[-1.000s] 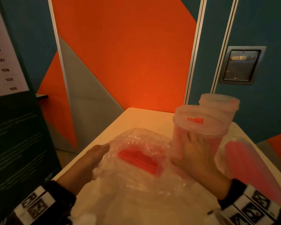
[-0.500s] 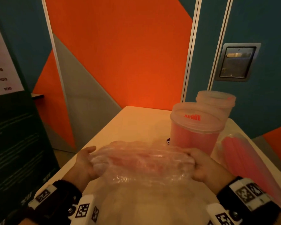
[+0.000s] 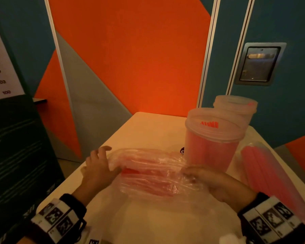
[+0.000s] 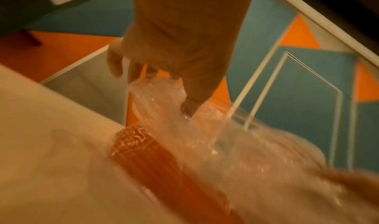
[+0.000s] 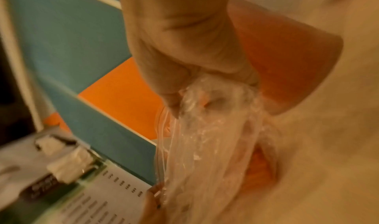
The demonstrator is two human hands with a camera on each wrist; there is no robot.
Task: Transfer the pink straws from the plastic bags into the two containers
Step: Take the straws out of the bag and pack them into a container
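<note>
Head view: wall chart (image 3: pixel 2 67) reads 109, 103, 100.

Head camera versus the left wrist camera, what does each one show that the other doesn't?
Only the head view shows the two lidded containers, the second bag of pink straws at the right, and both wristbands.

Only the left wrist view shows the open ends of the straw bundle inside the plastic.

Both show the left hand gripping one end of the crumpled plastic bag over the table, with the right hand at the other end.
</note>
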